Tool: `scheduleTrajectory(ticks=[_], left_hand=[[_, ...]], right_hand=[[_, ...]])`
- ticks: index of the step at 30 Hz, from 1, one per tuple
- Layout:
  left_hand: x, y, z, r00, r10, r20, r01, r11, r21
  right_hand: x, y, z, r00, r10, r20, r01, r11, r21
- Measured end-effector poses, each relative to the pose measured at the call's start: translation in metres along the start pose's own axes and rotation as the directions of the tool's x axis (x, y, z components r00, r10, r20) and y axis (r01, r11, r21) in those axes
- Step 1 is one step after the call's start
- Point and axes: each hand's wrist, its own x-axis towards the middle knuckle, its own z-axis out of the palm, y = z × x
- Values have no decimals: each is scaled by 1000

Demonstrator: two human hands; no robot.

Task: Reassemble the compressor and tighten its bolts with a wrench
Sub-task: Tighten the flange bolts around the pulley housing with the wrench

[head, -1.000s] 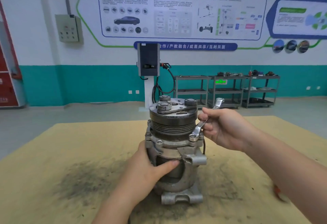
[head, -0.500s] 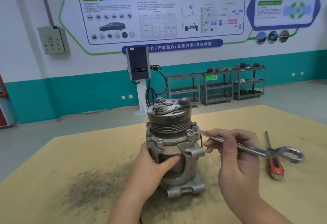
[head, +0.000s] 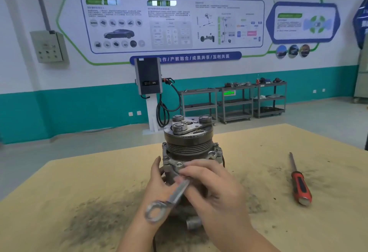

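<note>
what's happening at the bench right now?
A person is bolting up a compressor standing upright on the table. The left hand steadies its body; the right hand holds a wrench at a front flange bolt. A red-handled screwdriver lies off to the right.

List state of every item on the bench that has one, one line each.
compressor: upright on the table, pulley end up.
wrench: held at a front flange bolt, free ring end toward the camera.
right hand: grips the wrench shank.
left hand: holds the compressor body, partly hidden.
second wrench: lying flat on top of the pulley.
screwdriver: lying on the table to the right, untouched.
</note>
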Motion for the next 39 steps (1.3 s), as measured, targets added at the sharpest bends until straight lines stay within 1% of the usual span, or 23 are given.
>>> scheduleTrajectory(ticks=[1,3,5,7,9,11,12,13,15,17,19,21,23,26,31,32,33,34,35,36,37,38,39], left_hand=[[0,-1,0,1000,-11,-13,10,999,-52],[2,2,5,994,-50,-96,40,994,-102],[2,-1,7,993,-17,-113,4,993,-120],[2,7,7,996,3,-93,-17,988,-153],[4,14,7,995,-12,-95,-13,967,-255],[1,13,9,990,56,-129,-79,981,-175],[-2,13,10,987,83,-138,-100,987,-124],[-5,13,11,985,89,-150,-106,988,-110],[-8,14,12,976,104,-192,-125,987,-101],[-10,18,14,967,115,-230,-139,986,-93],[-12,22,16,962,108,-250,-142,982,-121],[-14,23,17,959,111,-261,-148,981,-126],[-14,21,19,957,117,-264,-152,982,-115],[-15,23,21,959,116,-259,-138,988,-67],[-15,22,22,956,121,-269,-125,992,3],[-16,22,22,956,123,-266,-128,992,0],[-16,22,22,959,120,-257,-126,992,-9],[-16,22,21,964,111,-242,-119,993,-16],[-16,20,20,969,101,-223,-107,994,-15],[-16,19,19,974,91,-206,-95,995,-8],[-16,17,18,977,82,-196,-84,996,1],[-16,16,18,979,73,-191,-72,997,12],[-16,15,17,980,66,-190,-63,998,22]], right_hand=[[4,0,5,999,5,36,-4,999,-33],[16,0,12,996,-10,86,21,992,-120],[22,2,14,993,-44,108,62,984,-168],[21,5,7,992,-89,86,100,986,-131],[18,9,-6,987,-157,30,158,986,-56],[20,13,-19,981,-184,-59,185,983,20],[24,14,-23,983,-147,-114,159,982,99],[28,14,-26,982,-75,-172,111,972,209],[36,17,-32,952,155,-264,-22,895,446],[41,23,-38,893,380,-241,-159,767,622],[45,30,-45,848,501,-170,-242,653,717],[49,34,-49,815,570,-107,-298,569,767],[51,36,-51,785,617,-55,-347,512,786],[52,41,-52,749,662,16,-421,458,783],[54,47,-54,700,708,97,-469,353,809],[53,48,-53,699,710,88,-465,357,810],[51,47,-51,712,701,50,-446,396,802],[47,45,-48,742,670,-23,-404,474,783],[42,41,-43,783,609,-125,-330,578,746],[36,37,-38,831,506,-231,-230,690,686],[30,33,-32,876,371,-309,-122,789,602],[23,30,-26,911,232,-340,-29,860,510],[17,29,-21,936,119,-330,37,902,429]])
